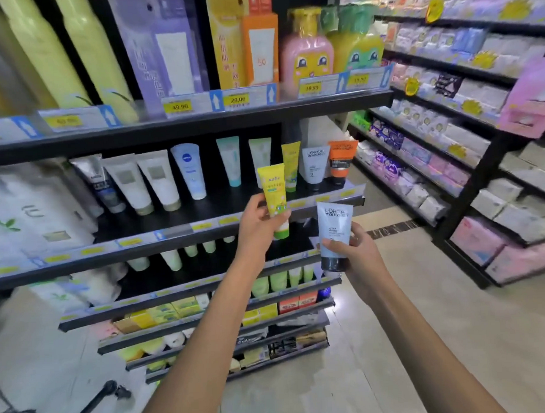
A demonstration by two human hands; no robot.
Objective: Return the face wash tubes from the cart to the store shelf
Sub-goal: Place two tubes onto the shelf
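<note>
Two tubes are in hand, one each. The left hand (259,220) holds a yellow tube (274,200) cap-down, its grip closed round the lower half, lifted in front of the middle shelf (173,231), just before a matching yellow tube (291,165) standing there (likely its proper slot). The right hand (353,250) wraps a pale blue tube (334,235) near its dark cap, held lower and back, seemingly waiting its turn; a similar grey tube (313,164) stands on the shelf. Both arms reach forward, the left raised higher with wrist tilted toward the shelf. The cart is barely in view at the lower left.
</note>
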